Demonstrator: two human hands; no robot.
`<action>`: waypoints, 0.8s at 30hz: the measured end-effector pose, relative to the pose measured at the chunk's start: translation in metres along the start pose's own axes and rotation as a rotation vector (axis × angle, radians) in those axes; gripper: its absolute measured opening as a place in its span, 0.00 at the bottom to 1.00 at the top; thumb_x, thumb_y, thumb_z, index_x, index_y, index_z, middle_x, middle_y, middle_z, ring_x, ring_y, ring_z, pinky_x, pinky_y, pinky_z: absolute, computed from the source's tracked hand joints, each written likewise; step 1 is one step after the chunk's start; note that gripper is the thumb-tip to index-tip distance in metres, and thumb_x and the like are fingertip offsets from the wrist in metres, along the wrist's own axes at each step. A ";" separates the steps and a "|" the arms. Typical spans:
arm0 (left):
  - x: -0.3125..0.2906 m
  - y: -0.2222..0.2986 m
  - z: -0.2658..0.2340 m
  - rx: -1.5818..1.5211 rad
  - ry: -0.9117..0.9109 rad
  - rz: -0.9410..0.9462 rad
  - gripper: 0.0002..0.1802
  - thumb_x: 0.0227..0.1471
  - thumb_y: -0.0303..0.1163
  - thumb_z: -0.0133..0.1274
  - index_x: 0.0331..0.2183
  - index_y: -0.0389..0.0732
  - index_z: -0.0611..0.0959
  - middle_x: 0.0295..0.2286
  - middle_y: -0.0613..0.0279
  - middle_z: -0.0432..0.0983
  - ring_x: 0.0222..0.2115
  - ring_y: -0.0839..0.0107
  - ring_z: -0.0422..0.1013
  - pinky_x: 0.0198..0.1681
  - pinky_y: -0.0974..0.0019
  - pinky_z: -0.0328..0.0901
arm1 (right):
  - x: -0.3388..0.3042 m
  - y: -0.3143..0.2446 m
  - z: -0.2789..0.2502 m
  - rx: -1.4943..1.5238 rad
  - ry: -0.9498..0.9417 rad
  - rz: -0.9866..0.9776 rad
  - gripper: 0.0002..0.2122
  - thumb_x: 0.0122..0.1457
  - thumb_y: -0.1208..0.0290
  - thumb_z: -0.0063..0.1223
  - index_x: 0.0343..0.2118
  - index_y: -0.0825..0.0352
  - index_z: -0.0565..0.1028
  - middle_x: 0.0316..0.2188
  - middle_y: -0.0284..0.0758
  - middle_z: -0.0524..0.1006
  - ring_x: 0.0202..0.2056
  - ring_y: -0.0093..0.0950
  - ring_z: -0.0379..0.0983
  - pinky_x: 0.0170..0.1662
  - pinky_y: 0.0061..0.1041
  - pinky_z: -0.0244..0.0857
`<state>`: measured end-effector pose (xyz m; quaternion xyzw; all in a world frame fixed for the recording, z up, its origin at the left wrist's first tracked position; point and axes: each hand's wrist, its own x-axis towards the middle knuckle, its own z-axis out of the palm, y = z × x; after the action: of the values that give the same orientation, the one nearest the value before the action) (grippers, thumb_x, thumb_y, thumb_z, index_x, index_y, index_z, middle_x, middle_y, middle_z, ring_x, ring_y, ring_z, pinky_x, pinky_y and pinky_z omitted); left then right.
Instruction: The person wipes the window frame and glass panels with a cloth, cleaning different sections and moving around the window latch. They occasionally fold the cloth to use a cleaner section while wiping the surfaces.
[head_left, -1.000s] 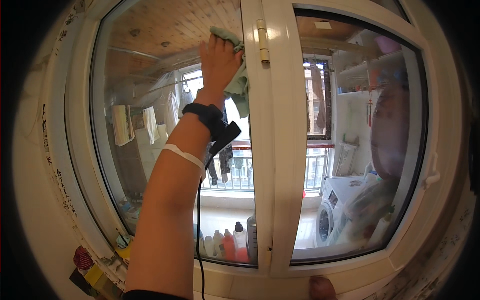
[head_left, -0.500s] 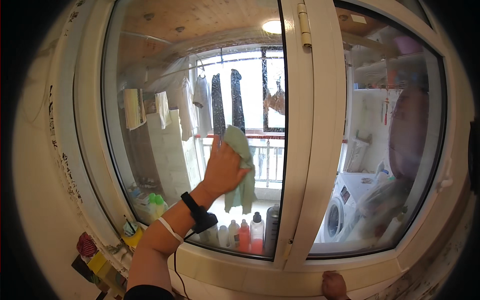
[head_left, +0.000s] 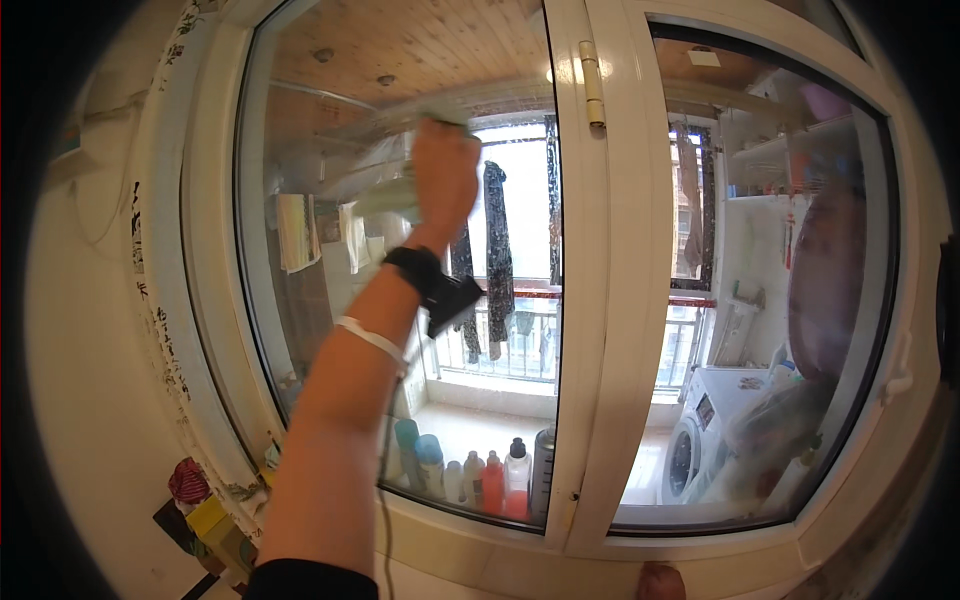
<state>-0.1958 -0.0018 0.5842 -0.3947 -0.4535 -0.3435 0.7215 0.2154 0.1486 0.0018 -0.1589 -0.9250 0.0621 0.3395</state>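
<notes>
My left hand (head_left: 446, 175) is raised to the upper part of the left window pane (head_left: 330, 240), its fingers closed on a pale green cloth (head_left: 388, 198). The cloth is pressed to the glass, and a loose part hangs out to the left of the hand. A black strap with a small dark box is round that wrist, with a white band below it. At the bottom edge, by the pale window sill (head_left: 480, 560), only a rounded bit of my right hand (head_left: 661, 581) shows; its fingers are mostly hidden.
A white frame post with a brass hinge (head_left: 592, 85) parts the two panes. Behind the glass stand several bottles (head_left: 492, 485), hanging clothes (head_left: 497, 255), a railing and a washing machine (head_left: 690, 450). At lower left is a yellow box (head_left: 215, 522). A cable runs down from my left wrist.
My left hand has moved up the pane with the cloth, which now trails leftward instead of hanging down. The view has shifted, and less of my right hand shows.
</notes>
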 end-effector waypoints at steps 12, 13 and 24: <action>-0.008 -0.023 -0.014 0.072 -0.185 0.130 0.23 0.55 0.40 0.42 0.40 0.29 0.79 0.49 0.33 0.65 0.56 0.42 0.55 0.61 0.48 0.46 | -0.001 -0.003 0.009 0.001 0.019 0.024 0.12 0.57 0.71 0.46 0.40 0.71 0.76 0.43 0.45 0.76 0.47 0.44 0.70 0.53 0.39 0.62; -0.005 -0.042 -0.017 0.063 -0.176 0.052 0.24 0.56 0.41 0.40 0.42 0.30 0.79 0.49 0.34 0.65 0.55 0.42 0.56 0.61 0.48 0.47 | -0.005 -0.006 0.013 0.005 0.036 0.074 0.12 0.57 0.71 0.46 0.41 0.71 0.76 0.43 0.46 0.76 0.47 0.45 0.69 0.54 0.40 0.62; -0.068 -0.299 -0.070 0.585 -0.126 0.138 0.09 0.48 0.28 0.46 0.34 0.42 0.78 0.38 0.48 0.75 0.34 0.51 0.71 0.42 0.47 0.61 | 0.024 -0.116 0.070 -0.025 0.139 0.349 0.15 0.59 0.66 0.46 0.44 0.71 0.75 0.47 0.48 0.73 0.50 0.47 0.66 0.56 0.41 0.58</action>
<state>-0.4484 -0.1897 0.5792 -0.2206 -0.5492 -0.1236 0.7965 0.1242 0.0470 -0.0109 -0.3250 -0.8584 0.0974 0.3848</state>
